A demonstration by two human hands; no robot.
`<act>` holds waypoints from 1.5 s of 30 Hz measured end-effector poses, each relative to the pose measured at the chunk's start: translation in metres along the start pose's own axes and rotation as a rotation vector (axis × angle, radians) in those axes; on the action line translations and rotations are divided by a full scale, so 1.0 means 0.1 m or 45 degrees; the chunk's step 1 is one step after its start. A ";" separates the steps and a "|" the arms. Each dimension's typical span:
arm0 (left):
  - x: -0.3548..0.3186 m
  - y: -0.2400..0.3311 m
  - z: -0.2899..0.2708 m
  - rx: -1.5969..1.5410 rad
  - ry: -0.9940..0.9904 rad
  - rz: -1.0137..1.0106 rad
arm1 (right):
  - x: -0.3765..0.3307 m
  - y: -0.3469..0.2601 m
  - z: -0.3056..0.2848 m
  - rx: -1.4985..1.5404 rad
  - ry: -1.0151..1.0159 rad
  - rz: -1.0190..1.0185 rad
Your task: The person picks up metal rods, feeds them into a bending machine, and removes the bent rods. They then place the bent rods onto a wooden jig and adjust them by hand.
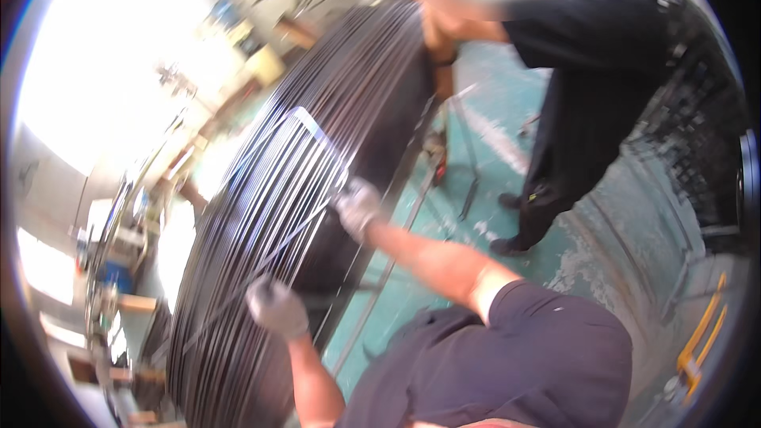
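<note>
A large coil of dark metal strip (238,214) lies in front of me, its many edges packed side by side. A thin, shiny strap (315,128) runs over it, bent at the upper end. My right hand (358,208), in a pale grey glove, is closed around the strap near the coil's right edge. Lower and to the left, my left hand (276,307), also gloved, is held against the coil with its fingers curled. Motion blur hides what, if anything, those fingers hold.
Across the coil's far end stands a person in dark clothes (590,55), arms reaching to it. A thin metal stand (469,150) is on the worn green floor (491,119). Yellow bars (701,341) show at lower right; benches and clutter line the left.
</note>
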State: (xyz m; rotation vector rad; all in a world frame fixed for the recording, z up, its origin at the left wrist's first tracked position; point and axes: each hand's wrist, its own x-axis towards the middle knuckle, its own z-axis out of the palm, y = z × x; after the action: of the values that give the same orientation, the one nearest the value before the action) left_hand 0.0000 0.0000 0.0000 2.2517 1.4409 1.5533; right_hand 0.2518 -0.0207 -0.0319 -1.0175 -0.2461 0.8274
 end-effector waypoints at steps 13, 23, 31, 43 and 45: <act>0.08 0.06 0.08 0.000 0.080 0.102 | -0.35 -0.17 -0.51 -0.680 0.072 0.075; 0.04 -0.03 0.14 -0.019 0.096 0.123 | -1.30 0.88 -2.81 -1.682 0.146 0.613; 0.05 -0.03 0.17 -0.039 0.135 0.145 | -2.28 1.28 -4.35 -1.810 0.591 1.213; 0.04 -0.02 0.17 -0.086 0.159 0.209 | -1.59 1.20 -3.58 -1.633 0.320 1.011; 0.05 -0.02 0.16 -0.089 0.155 0.239 | -1.51 1.20 -3.52 -1.605 0.288 1.002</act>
State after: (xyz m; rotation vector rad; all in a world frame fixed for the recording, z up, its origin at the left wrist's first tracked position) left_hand 0.0116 0.0111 -0.0057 2.3479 1.2092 1.7932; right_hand 0.2805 -0.3268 -0.2904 -2.4738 -0.1519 1.2651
